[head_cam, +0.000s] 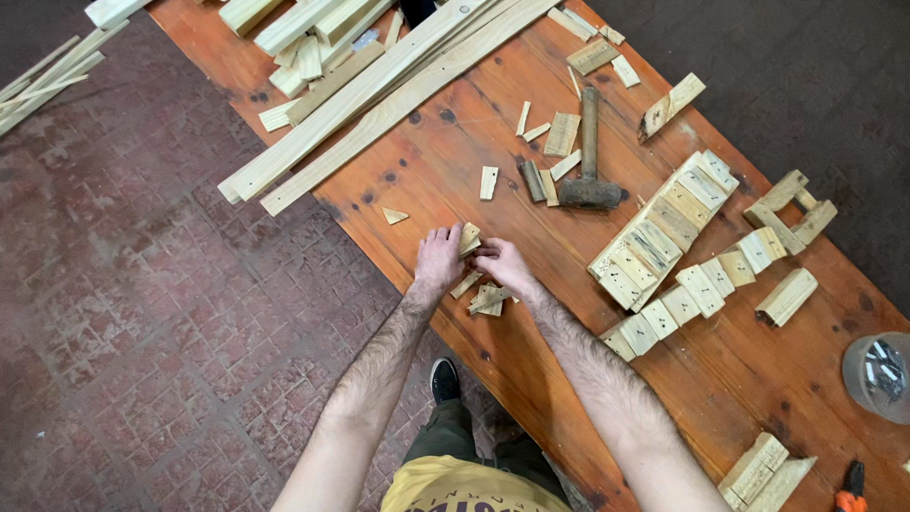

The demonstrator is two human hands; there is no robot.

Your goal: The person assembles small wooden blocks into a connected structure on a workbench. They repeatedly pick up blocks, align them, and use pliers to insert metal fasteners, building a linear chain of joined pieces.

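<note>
**Two hands on a small wood block at the counter's near edge**

The person's left hand and right hand meet over a small wood block, held between the fingertips of both; each grip is closed on that block, just above the orange-brown wooden counter. The block sits near the counter's near edge, tilted, with its pale face upward. Right below the hands lie a few loose offcuts, touching one another. A small triangular chip rests to the left of the left hand.

Beyond the hands, a hammer with a dark head and wooden handle lies flat among scattered short pieces. To the right, two rows of cut blocks are lined up side by side, running diagonally. Long planks stretch across the far left part of the counter, overhanging its edge above the reddish brick floor. A clear round container stands at the right edge.
</note>
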